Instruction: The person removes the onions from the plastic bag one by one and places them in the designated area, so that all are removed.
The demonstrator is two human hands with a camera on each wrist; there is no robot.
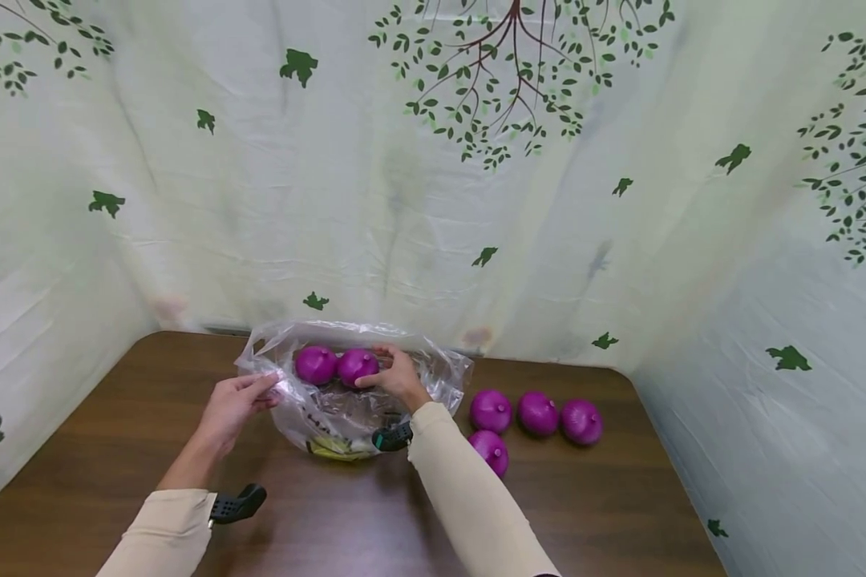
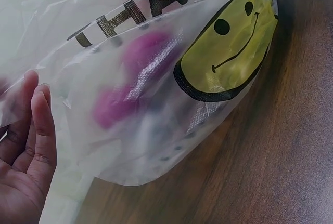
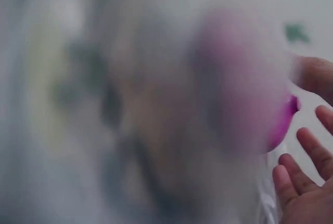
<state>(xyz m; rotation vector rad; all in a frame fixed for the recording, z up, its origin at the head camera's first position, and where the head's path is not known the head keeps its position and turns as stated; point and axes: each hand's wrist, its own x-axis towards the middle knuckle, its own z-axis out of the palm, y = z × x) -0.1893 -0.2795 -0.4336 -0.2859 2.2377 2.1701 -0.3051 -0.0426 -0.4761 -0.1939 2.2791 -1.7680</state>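
A clear plastic bag (image 1: 346, 413), printed with a yellow smiley face (image 2: 223, 52) and black letters, lies with its mouth spread wide. Two purple onions (image 1: 316, 365) sit side by side inside it. At the bag's left edge, my left hand (image 1: 240, 405) pinches the plastic between thumb and fingers. My right hand (image 1: 402, 378) reaches into the mouth, its fingers spread beside the right-hand onion (image 1: 358, 367), thumb on the near side. In the right wrist view those fingers (image 3: 312, 154) look loosely extended, while blurred plastic covers most of the onion (image 3: 283, 128).
Several more purple onions (image 1: 538, 413) stand on the brown wooden table (image 1: 317, 521) to the right of the bag; one (image 1: 491, 451) is partly behind the right sleeve (image 1: 469, 489). A pale curtain (image 1: 260, 200) with leaf prints encloses the table's back and sides.
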